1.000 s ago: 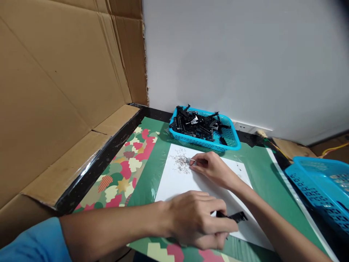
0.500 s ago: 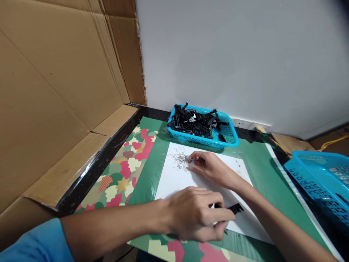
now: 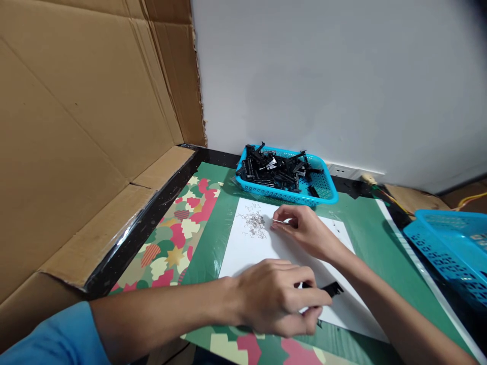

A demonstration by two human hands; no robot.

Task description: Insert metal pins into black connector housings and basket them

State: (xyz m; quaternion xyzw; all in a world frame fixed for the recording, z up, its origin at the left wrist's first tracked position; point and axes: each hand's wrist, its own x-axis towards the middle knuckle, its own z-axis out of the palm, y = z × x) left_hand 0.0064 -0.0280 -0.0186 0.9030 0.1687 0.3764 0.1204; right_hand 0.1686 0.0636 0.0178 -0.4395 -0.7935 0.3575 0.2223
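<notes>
My left hand (image 3: 281, 299) is closed around a black plastic part (image 3: 334, 289) above the front of the white paper (image 3: 238, 253). One end of this part sticks out past my fingers, and the rest is mostly covered. Just right of a pile of tiny bent wire pieces (image 3: 254, 223), my right hand (image 3: 300, 228) pinches a thin silvery metal tool (image 3: 280, 221). Only a short length of the tool shows, pointing left towards the pile. Whether its tip carries a wire piece is too small to make out.
Behind the paper stands a blue basket (image 3: 289, 196) full of black plastic parts. Another blue basket (image 3: 437, 248) is at the right edge. Cardboard (image 3: 83, 126) walls the left side; a socket strip (image 3: 344, 171) with wires runs along the wall.
My right hand has drawn back slightly to the right, and its tool has come away from the wire pile. The left hand keeps its grip on the black part. The view has shifted a little.
</notes>
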